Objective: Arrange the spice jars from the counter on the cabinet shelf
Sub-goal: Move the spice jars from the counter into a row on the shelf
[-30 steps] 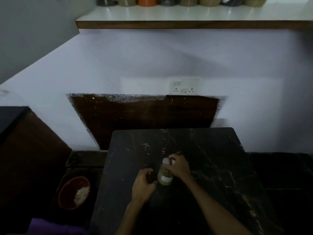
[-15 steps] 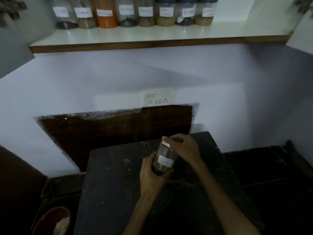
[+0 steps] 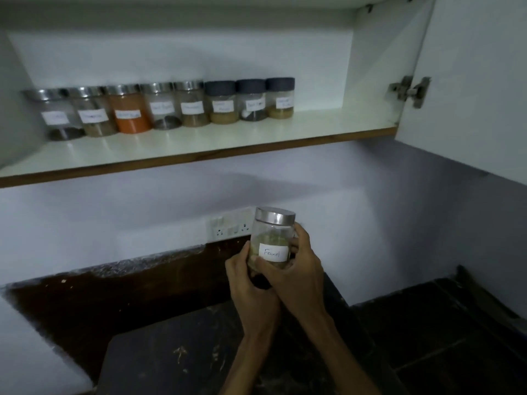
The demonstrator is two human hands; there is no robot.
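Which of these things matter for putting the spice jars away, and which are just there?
Part of the job:
fennel jar, held by the left hand and right hand
cabinet shelf
row of eight jars already on it

Just there:
wall socket
open cabinet door
door hinge
dark counter

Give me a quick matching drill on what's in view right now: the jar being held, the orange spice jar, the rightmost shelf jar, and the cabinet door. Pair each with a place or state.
Things:
1. Fennel jar
2. Orange spice jar
3. Rightmost shelf jar
4. Cabinet door

Places or states:
A. Dark lid, at the row's right end
B. Swung open at the right
C. Held by the left hand and right hand, below the shelf
D. Third from the left, silver lid

Pairs: 1-C, 2-D, 3-A, 4-B
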